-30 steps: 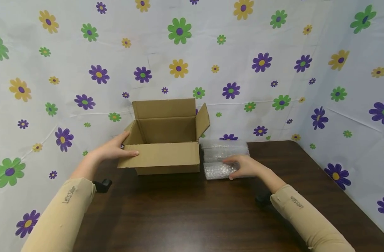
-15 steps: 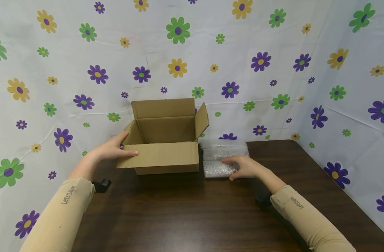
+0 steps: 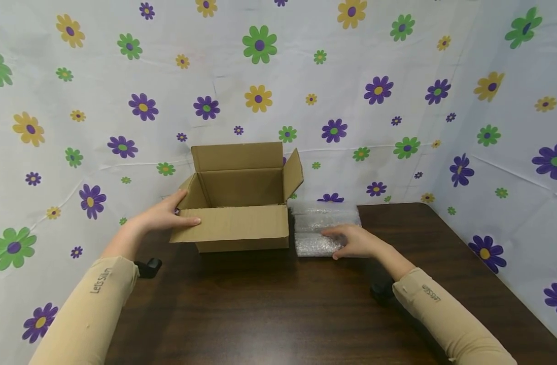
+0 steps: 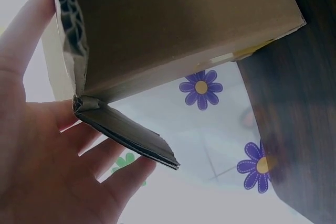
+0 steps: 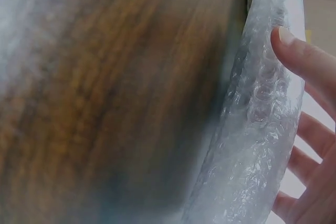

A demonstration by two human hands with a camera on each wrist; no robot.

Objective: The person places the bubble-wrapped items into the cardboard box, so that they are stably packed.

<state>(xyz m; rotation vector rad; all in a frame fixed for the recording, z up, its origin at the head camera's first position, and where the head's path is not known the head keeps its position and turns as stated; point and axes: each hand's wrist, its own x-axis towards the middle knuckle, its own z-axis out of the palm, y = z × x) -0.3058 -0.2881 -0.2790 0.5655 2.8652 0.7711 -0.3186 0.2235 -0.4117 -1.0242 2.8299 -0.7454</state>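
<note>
An open cardboard box (image 3: 244,228) stands at the back of the table, flaps spread outward. My left hand (image 3: 162,217) holds its front left corner, with the thumb over the front flap. In the left wrist view, the other fingers of my left hand (image 4: 63,145) lie behind the side flap (image 4: 131,135). To the right of the box lie bubble wrap rolls (image 3: 326,218) side by side. My right hand (image 3: 356,241) grips the nearest bubble wrap roll (image 3: 317,245). The right wrist view has the thumb on this roll (image 5: 247,145) and the fingers behind it.
The dark wooden table (image 3: 260,304) reaches toward me and on to the right. A white cloth with flowers (image 3: 169,61) hangs close behind the box and along the right side. A black wrist mount (image 3: 148,267) is on the left forearm.
The front bubble wrap roll has shifted very slightly back toward the others. Both hands keep nearly the same place, and the box has not visibly moved.
</note>
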